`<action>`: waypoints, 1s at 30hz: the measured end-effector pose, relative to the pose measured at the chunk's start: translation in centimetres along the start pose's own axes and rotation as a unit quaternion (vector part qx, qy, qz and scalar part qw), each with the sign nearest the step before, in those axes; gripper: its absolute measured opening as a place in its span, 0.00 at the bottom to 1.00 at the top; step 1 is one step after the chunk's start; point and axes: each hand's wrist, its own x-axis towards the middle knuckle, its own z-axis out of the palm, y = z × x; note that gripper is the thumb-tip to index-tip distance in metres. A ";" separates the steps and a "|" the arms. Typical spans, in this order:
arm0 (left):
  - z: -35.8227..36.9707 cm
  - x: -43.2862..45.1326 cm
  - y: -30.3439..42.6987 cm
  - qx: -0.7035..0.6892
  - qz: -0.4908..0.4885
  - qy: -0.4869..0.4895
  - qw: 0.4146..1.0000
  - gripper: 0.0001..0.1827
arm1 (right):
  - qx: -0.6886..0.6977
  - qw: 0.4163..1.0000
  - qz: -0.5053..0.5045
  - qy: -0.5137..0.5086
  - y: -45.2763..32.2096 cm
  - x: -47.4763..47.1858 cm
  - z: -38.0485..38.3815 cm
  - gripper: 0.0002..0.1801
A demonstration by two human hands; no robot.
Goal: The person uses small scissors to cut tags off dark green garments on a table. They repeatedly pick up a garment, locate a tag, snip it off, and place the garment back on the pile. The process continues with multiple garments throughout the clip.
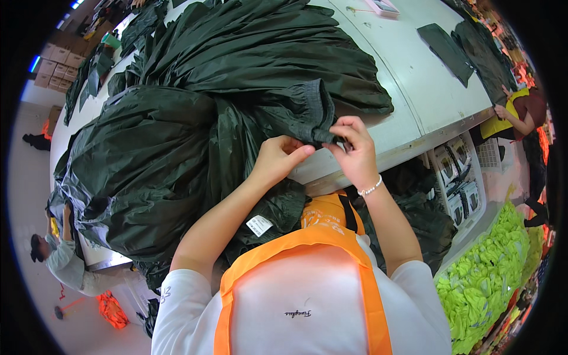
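Note:
A dark green garment of thin, shiny fabric [146, 155] lies bunched across the table in front of me. Its gathered elastic edge [320, 104] reaches toward the table's front. My right hand [355, 142] pinches the near end of that elastic edge between thumb and fingers. Just beside it, my left hand [284, 157] grips the same fabric, thumb pointing right and fingertips partly hidden. Below my left forearm, a white label [259, 225] bearing print shows on fabric hanging over the edge. More dark green fabric [266, 49] spreads in long folds farther back.
The white table [399, 80] carries a pink-edged device [384, 8] and dark fabric pieces [446, 51]. At right are a white crate [470, 177] of packaged items and a lime-yellow garment heap [488, 275]. People work at right [526, 113] and left [66, 262].

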 end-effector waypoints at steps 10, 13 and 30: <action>1.2 0.9 -0.2 -0.081 -0.006 -0.031 0.996 0.19 | 0.003 0.971 0.214 0.111 1.4 -4.8 -1.6 0.11; 1.4 0.8 -0.3 -0.001 -0.010 -0.031 0.999 0.19 | 0.099 0.919 0.374 0.073 1.5 -5.5 -1.3 0.14; 0.8 1.8 4.1 0.280 0.392 -0.069 0.874 0.38 | 0.324 0.854 0.407 -0.010 2.0 -2.7 -2.0 0.11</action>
